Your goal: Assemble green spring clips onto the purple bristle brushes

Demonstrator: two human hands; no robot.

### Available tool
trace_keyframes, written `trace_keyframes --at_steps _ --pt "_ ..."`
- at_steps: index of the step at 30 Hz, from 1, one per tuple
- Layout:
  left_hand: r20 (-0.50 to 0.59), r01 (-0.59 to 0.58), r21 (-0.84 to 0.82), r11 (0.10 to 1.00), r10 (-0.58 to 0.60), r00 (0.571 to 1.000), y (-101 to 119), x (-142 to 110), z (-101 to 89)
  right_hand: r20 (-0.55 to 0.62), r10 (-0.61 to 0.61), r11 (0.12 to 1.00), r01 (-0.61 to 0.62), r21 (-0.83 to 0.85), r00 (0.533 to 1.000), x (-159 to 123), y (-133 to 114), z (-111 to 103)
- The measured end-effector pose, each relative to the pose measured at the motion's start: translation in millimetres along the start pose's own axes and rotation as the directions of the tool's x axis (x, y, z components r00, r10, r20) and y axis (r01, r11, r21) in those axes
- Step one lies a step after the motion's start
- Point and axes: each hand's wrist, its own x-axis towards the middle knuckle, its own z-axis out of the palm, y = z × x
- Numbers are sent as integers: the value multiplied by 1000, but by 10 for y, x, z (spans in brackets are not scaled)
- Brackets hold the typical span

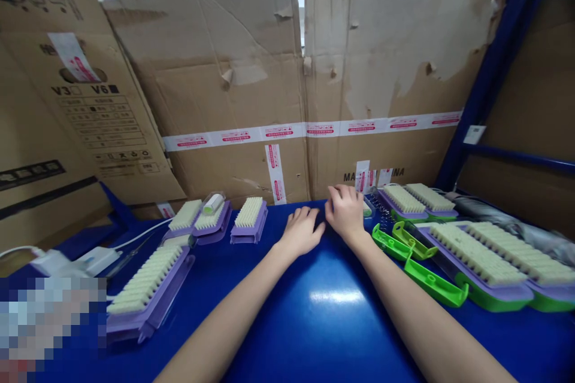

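My left hand [302, 231] lies palm down on the blue tabletop [323, 329], fingers stretched forward and slightly apart, with nothing visible in it. Beside it, farther back, my right hand [345, 210] rests with its fingers loosely bent and apart; what is under its palm is hidden. A small white-and-green piece [367, 209] shows just past the right hand. Nearest to my left hand is a purple brush head [248, 218] with cream bristles. Close to my right forearm lie green curved plastic parts [435, 282] and dark coil springs [381, 215].
More purple brush heads [150, 284] stand at left, one carrying a small white-and-green piece [214, 204]. Purple-and-green brushes [487, 263] line the right side. White plugs with cables [96, 260] lie at left. Cardboard sheets [233, 90] wall the back; a blue post [476, 78] rises at right.
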Motion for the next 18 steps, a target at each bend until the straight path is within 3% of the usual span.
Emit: trace_keyframes --at_steps 2,4,7,12,18 --pt "49 -29 49 998 26 998 -150 -198 -13 157 -102 995 102 8 982 -2 -70 18" --pt "89 -60 33 998 56 994 -270 -351 9 311 -174 984 177 20 934 -14 -118 65" --pt "90 -46 2 999 45 995 -360 -445 64 454 -143 984 174 -26 880 -38 -95 132" --pt "-2 -28 -34 999 28 1000 -347 -411 89 473 -11 986 88 -140 881 -39 44 76" --pt "-73 228 -3 974 -228 971 -331 -412 58 349 27 982 40 -185 937 -38 1 16"
